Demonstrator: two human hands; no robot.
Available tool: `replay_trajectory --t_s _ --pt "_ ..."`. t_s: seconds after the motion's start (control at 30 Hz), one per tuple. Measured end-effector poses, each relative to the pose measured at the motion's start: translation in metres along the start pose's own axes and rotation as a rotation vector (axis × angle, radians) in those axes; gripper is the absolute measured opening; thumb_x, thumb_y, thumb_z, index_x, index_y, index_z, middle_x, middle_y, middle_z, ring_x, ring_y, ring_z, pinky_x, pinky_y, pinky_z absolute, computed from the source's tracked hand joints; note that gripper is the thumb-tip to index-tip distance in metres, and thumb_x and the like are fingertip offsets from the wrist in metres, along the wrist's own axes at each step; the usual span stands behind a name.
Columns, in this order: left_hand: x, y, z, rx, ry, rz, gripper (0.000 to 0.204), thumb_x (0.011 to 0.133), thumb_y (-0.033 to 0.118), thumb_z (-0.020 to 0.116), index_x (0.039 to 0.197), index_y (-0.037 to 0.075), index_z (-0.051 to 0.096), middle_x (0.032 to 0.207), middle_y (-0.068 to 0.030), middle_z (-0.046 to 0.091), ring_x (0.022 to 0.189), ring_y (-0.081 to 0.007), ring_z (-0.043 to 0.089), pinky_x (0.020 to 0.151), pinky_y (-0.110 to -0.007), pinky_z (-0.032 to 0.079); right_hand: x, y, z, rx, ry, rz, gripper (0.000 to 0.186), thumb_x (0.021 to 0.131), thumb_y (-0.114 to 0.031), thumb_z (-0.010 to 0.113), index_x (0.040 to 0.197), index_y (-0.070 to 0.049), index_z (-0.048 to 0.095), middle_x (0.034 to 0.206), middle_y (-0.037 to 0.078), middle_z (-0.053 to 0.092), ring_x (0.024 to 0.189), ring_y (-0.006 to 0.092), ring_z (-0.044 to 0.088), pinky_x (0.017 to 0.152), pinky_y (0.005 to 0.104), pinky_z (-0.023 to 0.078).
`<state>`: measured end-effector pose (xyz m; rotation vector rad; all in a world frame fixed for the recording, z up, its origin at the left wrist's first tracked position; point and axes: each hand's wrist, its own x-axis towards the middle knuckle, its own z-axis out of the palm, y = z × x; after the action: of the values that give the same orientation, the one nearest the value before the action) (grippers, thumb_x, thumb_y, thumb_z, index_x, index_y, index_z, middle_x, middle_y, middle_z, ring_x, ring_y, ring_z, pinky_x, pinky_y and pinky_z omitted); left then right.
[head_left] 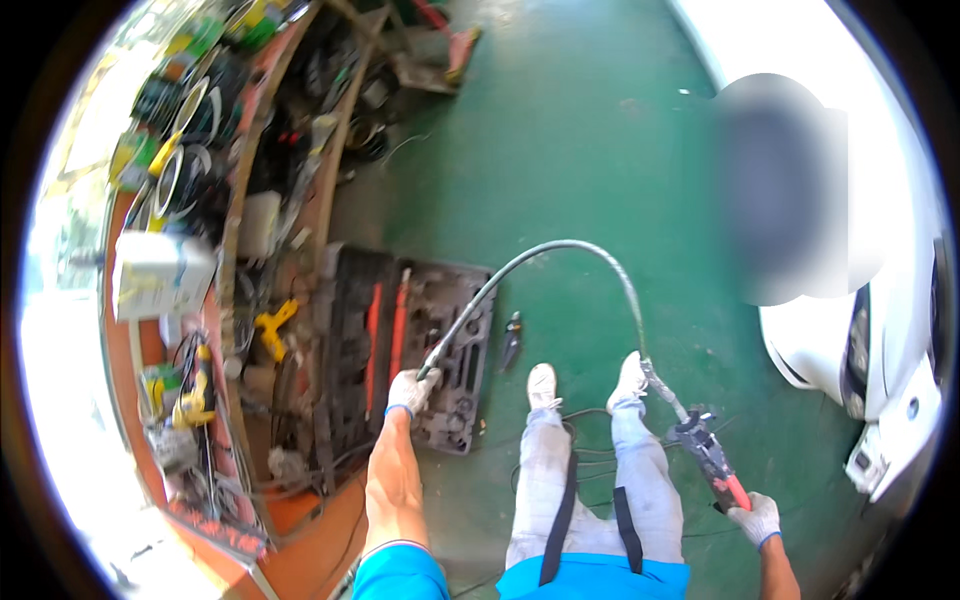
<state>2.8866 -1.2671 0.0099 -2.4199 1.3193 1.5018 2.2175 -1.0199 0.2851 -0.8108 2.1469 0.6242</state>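
The left hand (412,392) was closed around one end of the grey hose (575,243), and the right hand (757,517) gripped the red handle (733,493) at the other end. Already lifted, the hose bent over the green floor (560,150), beside an open case (457,441).

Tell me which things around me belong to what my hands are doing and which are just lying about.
In use:
Grey flexible hose, in the left hand
Red-and-black tool, in the right hand
Open case, possibly

Apparently just lying about:
Small dark tool on the floor
Yellow-and-black power tool
White container
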Motion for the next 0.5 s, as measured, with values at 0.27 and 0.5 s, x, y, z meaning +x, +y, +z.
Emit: replay_trajectory --t_s 0.27,0.5 --pt "-0.040 0.069 0.004 0.338 0.082 0.210 0.051 0.090 0.042 0.074 0.073 -0.006 0.071 0.055 -0.0200 0.059 0.051 -0.0275 0.061 0.057 -0.048 0.047 -0.012 0.048 0.028 0.141 -0.141 0.119 0.051 0.082 -0.053 0.068 0.107 -0.010 0.075 0.102 0.022 0.076 0.102 0.0411 0.072 0.091 0.0518 0.056" --pt "-0.170 0.247 -0.004 0.494 0.038 0.555 0.052 0.095 0.039 0.073 0.079 -0.010 0.070 0.056 -0.0132 0.058 0.057 -0.0183 0.048 0.058 -0.046 0.043 0.001 0.075 0.088 0.436 -0.174 0.023 0.049 0.085 -0.052 0.065 0.115 -0.014 0.076 0.108 0.017 0.077 0.105 0.0376 0.073 0.089 0.0510 0.057"
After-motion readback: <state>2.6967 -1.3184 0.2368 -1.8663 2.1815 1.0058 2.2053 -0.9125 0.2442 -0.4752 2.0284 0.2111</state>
